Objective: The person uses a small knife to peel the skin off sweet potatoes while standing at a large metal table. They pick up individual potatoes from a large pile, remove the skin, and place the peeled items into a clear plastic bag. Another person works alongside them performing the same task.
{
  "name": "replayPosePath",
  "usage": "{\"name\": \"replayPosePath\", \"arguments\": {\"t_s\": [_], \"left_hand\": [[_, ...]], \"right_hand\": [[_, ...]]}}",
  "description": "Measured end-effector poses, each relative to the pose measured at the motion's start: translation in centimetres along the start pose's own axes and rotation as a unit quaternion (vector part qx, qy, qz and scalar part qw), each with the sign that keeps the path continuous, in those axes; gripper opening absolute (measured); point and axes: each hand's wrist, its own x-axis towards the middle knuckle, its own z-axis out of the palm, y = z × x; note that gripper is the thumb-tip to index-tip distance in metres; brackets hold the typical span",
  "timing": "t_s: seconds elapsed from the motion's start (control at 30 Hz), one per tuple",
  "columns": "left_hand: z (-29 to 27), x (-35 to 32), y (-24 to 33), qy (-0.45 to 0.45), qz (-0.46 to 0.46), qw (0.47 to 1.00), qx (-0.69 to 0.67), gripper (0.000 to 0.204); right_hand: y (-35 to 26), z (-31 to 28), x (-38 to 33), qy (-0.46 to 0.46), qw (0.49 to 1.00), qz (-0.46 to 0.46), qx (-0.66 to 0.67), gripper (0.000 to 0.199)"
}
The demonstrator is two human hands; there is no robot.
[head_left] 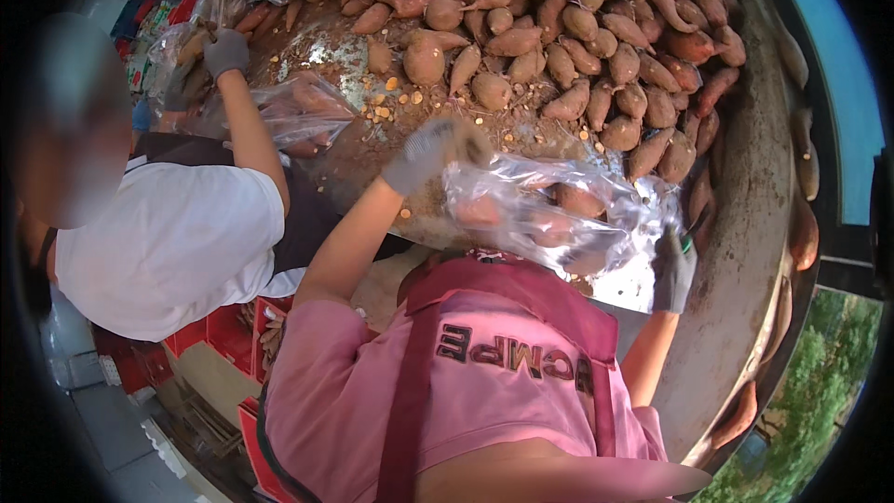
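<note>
Head view: I have one feed, looking down; clock hours run from the middle of its frame.
Left hand: the wearer's left hand, in a pale grey knitted glove, is just off centre at 12 o'clock, near the upper left edge of the bag. Its fingers are blurred and brownish; I cannot tell whether they are open or closed on something.
Right hand: the wearer's right hand, in a dark grey glove, is past 3 o'clock at the bag's right end, fingers curled round a thin dark tool with a green part.
Bag: the crumpled clear plastic bag lies between both hands, toward 3 o'clock, with reddish-brown sweet potatoes inside.
Heap: loose, soil-dusted sweet potatoes spread from 12 to 2 o'clock.
Scraps: small round orange slices lie scattered at 11 o'clock.
Work surface: a worn, curved metal table shows bare at 3 o'clock.
Neighbour: a co-worker in a white shirt stands at 9 o'clock; their grey-gloved hand is at 10, above a second clear bag.
Crates: red plastic crates stand at 8 o'clock.
</note>
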Motion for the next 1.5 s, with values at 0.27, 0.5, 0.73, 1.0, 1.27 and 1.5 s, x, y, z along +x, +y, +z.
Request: {"name": "replayPosePath", "arguments": {"t_s": [0.27, 0.5, 0.73, 1.0, 1.27, 1.5], "left_hand": [[-11.7, 7.5, 1.4, 0.488, 0.016, 0.625, 0.609, 0.071], [-11.9, 11.1, 3.0, 0.447, -0.135, 0.720, 0.513, 0.066], [-12.8, 8.4, -1.4, 0.496, 0.086, 0.705, 0.500, 0.050], [-9.6, 6.8, 1.1, 0.528, 0.278, 0.782, 0.179, 0.029], [2.1, 3.3, 6.8, 0.332, 0.264, 0.886, -0.186, 0.035], [2.9, 0.8, 4.5, 0.300, 0.221, 0.927, 0.042, 0.034]], "right_hand": [[2.8, -1.8, 0.0, 0.067, 0.982, -0.169, -0.057, 0.026], [-5.5, 2.6, -3.7, 0.163, 0.944, -0.286, 0.006, 0.032], [-5.1, 6.9, -2.8, 0.054, 0.952, -0.300, -0.004, 0.021], [-12.0, 15.1, -5.5, -0.083, 0.974, -0.205, -0.055, 0.023], [-9.3, 26.5, -0.1, -0.354, 0.890, -0.285, -0.012, 0.105], [-7.6, 27.4, -1.3, -0.316, 0.916, -0.244, -0.030, 0.077]]}}
